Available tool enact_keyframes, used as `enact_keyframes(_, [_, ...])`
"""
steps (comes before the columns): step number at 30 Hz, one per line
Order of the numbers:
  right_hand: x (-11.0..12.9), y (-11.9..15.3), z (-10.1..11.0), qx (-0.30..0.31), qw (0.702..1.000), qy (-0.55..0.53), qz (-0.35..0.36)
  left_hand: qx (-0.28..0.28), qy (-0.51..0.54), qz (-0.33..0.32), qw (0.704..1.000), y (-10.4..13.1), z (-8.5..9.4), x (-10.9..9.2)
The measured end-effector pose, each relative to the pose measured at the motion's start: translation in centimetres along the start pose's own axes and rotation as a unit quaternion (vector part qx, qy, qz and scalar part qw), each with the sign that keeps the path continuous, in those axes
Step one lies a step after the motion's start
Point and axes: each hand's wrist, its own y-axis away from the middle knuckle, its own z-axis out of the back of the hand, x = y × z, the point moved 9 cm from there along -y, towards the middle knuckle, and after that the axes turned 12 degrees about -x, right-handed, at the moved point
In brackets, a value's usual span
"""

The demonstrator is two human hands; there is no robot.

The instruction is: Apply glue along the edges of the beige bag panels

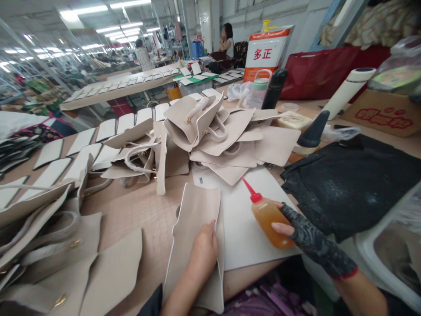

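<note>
My left hand (204,245) grips the right edge of a beige bag panel (197,206), thumb on its upper face; the fingers beneath are hidden. In my right hand (289,224), which wears a dark patterned fingerless sleeve, is a squeeze bottle (269,219) of amber liquid. Its red pointed nozzle tilts up and to the left. Under the bottle lies a white board (237,232). Just beyond the board rises a heap of beige bag pieces (226,149) with wrapped handles and gold-coloured fittings.
More beige bag pieces (112,263) fill the left side. Pale panels (82,140) line the table's far edge. On the right are black sheets (351,180), a dark-handled tool (314,131), a white flask (348,92) and a large tin (266,52). Other people are farther back.
</note>
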Motion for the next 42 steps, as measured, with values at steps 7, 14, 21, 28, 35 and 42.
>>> enact_keyframes(7, [-1.3,1.5,1.3,0.043,0.992,-0.094,-0.073,0.007,0.024,0.002,1.0,0.0,0.4,-0.9])
enact_keyframes(14, [-3.5,1.9,1.2,-0.072,0.983,-0.122,-0.116,0.013,0.017,0.017,1.0,0.0,0.2,-0.5])
enact_keyframes(21, [2.0,-0.4,2.4,-0.157,0.983,0.054,0.081,0.007,0.017,0.002,1.0,-0.1,-0.1,-0.2])
enact_keyframes(28, [2.8,-1.4,-0.2,-0.145,0.982,0.063,0.106,0.013,0.018,0.001,1.0,-0.2,-0.2,-0.4])
enact_keyframes(35, [3.9,-2.7,-0.5,-0.155,0.976,0.063,0.143,0.007,0.014,-0.004,1.0,-0.2,-0.2,-0.3])
enact_keyframes(42, [4.9,-3.0,-0.7,-0.136,0.973,0.103,0.157,-0.022,0.011,-0.023,0.999,-0.3,0.0,-0.5])
